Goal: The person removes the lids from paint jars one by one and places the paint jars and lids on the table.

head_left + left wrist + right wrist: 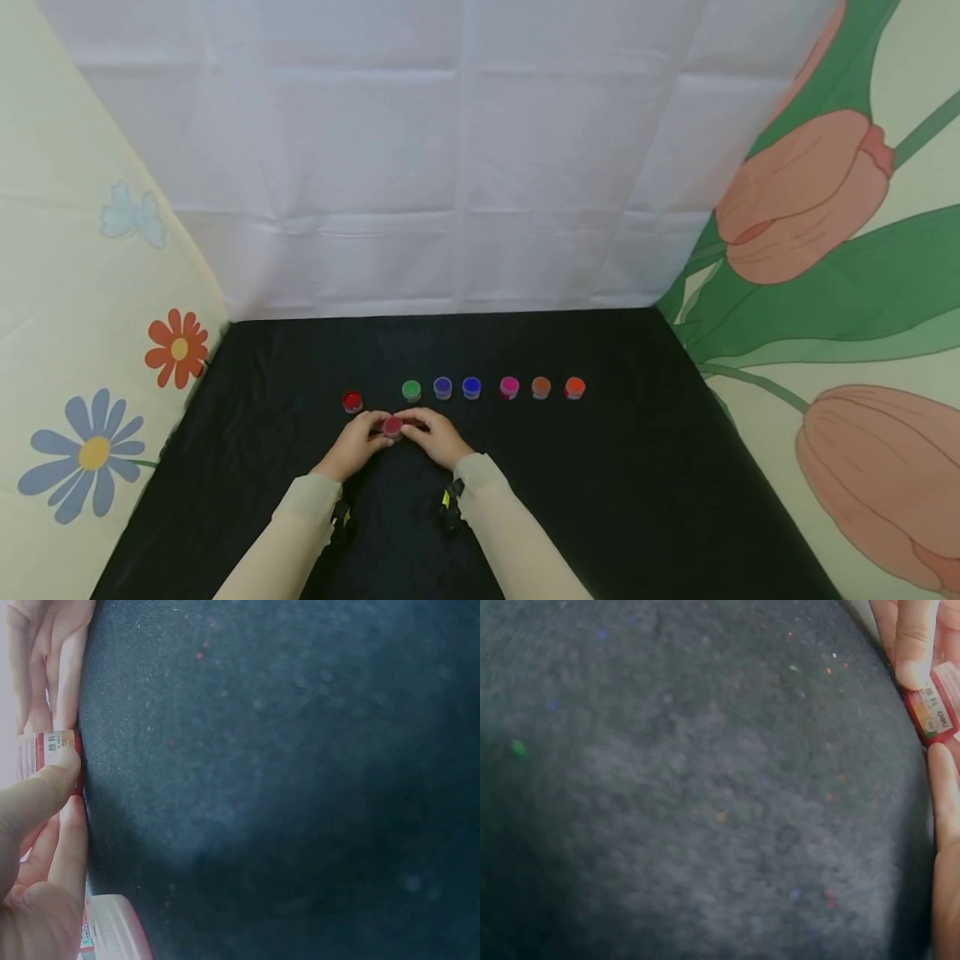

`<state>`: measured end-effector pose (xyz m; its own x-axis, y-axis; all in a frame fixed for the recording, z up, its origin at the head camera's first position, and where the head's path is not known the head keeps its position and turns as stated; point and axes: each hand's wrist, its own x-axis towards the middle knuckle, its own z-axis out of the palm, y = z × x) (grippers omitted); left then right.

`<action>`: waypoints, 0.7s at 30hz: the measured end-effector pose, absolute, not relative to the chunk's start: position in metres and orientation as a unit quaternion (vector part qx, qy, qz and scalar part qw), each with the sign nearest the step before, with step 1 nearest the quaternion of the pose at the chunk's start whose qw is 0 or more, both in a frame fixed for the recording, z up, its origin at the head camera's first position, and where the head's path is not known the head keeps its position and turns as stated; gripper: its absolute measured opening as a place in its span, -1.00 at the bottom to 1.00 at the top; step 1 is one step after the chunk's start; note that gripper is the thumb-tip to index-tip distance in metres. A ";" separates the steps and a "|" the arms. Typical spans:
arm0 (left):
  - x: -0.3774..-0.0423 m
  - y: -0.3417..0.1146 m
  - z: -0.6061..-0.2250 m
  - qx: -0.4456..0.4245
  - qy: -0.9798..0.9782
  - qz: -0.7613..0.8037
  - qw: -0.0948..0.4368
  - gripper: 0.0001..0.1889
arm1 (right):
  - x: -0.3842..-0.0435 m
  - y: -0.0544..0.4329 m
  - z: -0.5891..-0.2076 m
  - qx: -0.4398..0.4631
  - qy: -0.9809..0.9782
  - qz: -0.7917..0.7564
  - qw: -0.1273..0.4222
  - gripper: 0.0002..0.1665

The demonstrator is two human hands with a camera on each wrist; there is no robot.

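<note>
In the head view, the left hand [358,446] and right hand [437,437] pinch a small dark red jar [392,427] between them, near another red jar [352,403] on the black tabletop [645,500]. Six more jars [471,387] sit in a row behind. In the left wrist view, a thumb [49,786] covers some of the pinched jar's label [54,741]. In the right wrist view, fingers [915,645] touch it.

Left fingers [374,417] near right fingers [416,413]

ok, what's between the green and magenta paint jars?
Head view: a violet-blue paint jar and, right of it, a brighter blue paint jar.
</note>
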<state>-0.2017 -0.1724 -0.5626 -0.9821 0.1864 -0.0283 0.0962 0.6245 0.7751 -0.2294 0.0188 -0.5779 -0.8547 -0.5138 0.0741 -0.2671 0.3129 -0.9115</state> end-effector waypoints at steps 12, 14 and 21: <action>-0.203 -0.172 -0.565 0.076 0.900 0.425 0.052 -0.71 | -0.229 0.016 -0.581 -0.241 0.787 -0.561 0.095 -0.77; -0.202 -0.172 -0.565 0.078 0.900 0.425 0.051 -0.71 | -0.229 0.016 -0.581 -0.248 0.788 -0.555 0.093 -0.77; -0.202 -0.173 -0.564 0.080 0.900 0.426 0.047 -0.70 | -0.229 0.018 -0.580 -0.262 0.807 -0.521 0.091 -0.70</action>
<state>-0.2019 -0.1726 -0.5639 -0.9829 0.1836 -0.0164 0.1037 0.6245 0.7741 -0.2290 0.0184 -0.5797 -0.8463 -0.5176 0.1257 -0.3275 0.3195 -0.8892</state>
